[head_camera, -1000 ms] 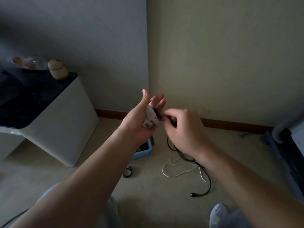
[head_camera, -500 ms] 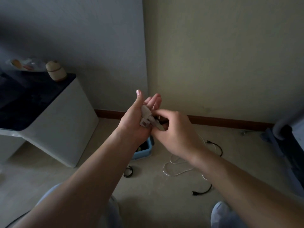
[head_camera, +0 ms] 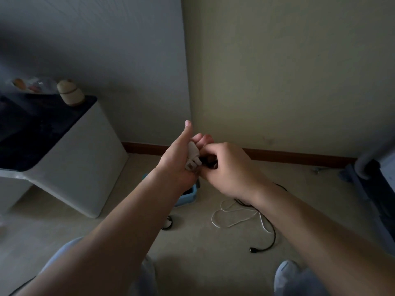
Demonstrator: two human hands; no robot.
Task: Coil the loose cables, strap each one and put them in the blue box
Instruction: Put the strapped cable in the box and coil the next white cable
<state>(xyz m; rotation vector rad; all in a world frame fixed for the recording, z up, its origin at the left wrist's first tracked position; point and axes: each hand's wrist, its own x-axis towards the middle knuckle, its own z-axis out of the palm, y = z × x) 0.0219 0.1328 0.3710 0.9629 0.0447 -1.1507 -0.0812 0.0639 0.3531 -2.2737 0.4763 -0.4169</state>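
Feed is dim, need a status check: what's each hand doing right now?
Left hand: open, thumb straight up, carrying the white plug against its palm.
Right hand: closed, fingers curled round the black cable beside the plug.

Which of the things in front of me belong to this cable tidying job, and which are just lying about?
Job: white plug in left hand; black cable pinched by right hand; white cable and small black coil on floor; blue box.
Lying about: white cabinet; jar; plastic bag.
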